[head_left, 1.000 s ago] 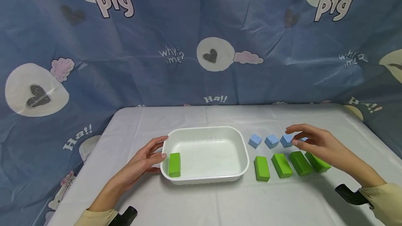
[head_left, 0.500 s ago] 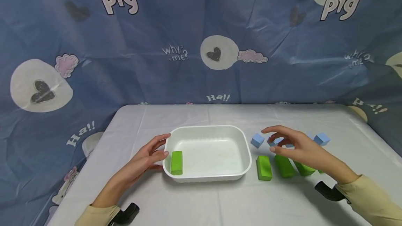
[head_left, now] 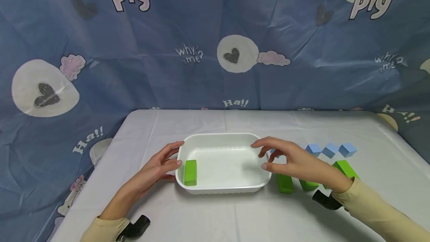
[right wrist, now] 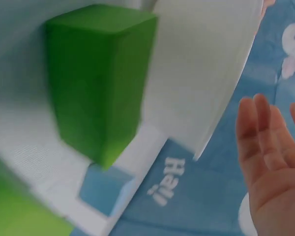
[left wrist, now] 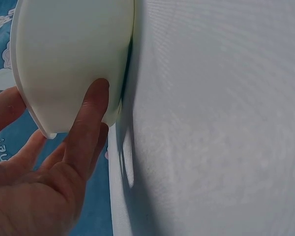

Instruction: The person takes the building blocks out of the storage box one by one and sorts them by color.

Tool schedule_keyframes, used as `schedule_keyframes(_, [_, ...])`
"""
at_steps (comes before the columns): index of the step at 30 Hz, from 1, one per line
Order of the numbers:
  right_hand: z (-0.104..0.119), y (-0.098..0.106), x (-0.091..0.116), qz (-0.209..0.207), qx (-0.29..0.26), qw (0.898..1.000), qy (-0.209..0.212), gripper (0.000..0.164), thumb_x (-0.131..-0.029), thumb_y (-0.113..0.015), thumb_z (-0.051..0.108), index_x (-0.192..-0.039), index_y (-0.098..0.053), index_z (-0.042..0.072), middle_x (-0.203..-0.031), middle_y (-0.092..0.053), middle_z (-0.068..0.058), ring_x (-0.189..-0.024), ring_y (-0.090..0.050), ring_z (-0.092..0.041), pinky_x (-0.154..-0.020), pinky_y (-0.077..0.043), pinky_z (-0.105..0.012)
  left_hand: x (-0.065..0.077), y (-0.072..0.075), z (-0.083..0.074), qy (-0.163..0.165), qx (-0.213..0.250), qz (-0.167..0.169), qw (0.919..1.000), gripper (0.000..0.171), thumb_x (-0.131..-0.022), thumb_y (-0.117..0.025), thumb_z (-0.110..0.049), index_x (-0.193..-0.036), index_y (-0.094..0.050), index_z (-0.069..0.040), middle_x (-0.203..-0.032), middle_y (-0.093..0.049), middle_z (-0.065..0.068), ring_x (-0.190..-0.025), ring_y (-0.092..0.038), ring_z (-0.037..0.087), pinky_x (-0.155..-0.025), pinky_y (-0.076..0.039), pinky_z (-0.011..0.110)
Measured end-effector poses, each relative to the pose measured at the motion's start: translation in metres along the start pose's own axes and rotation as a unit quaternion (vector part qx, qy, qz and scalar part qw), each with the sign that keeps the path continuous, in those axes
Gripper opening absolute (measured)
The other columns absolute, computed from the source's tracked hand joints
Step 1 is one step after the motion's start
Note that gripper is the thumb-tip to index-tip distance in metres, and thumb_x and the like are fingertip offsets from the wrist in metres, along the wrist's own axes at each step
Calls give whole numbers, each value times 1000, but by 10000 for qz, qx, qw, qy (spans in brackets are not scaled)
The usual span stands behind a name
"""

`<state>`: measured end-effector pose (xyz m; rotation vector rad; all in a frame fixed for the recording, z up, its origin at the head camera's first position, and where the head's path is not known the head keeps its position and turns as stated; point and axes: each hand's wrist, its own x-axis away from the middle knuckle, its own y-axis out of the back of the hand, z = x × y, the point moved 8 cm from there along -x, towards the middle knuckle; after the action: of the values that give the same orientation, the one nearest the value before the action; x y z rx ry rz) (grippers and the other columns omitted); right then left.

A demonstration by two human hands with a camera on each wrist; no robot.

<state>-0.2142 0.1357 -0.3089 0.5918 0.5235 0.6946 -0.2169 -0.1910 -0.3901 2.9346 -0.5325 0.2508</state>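
A white plastic tray stands on the table with one green rectangular block inside at its left end. My left hand rests against the tray's left side, fingertips at the rim; in the left wrist view its extended fingers lie along the outer wall. Over the tray's right end hovers my right hand, fingers slightly bent and apart, holding nothing. In the right wrist view the right hand also shows nothing in it, with a green block standing out nearby.
Right of the tray lies a row of blue cubes, partly behind my right hand. Several green blocks line up in front of them, some covered by the right forearm. A blue printed cloth hangs behind the table.
My right hand has moved left, from above the cubes and blocks to over the tray's right end. My left hand stays at the tray. The view shifts slightly.
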Motion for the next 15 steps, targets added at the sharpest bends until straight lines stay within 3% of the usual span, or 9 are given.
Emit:
schedule_keyframes(8, [24, -23, -30, 536, 195, 9972, 488, 42, -96, -67, 22, -136, -52, 26, -131, -54, 10, -104, -58, -10, -81, -52, -34, 1, 0, -1, 16, -10, -8, 10000, 58, -98, -62, -22, -149, -36, -32, -152, -36, 1, -123, -53, 28, -85, -51, 45])
schedule_keyframes(15, [29, -40, -55, 1058, 217, 9932, 429, 45, -95, -68, 23, -136, -51, 31, -129, -53, 15, -107, -56, -8, -84, -52, -34, 0, 0, 0, 62, -71, -35, 9999, 57, -98, -63, -24, -148, -37, -34, -152, -36, 0, -122, -54, 28, -86, -50, 44])
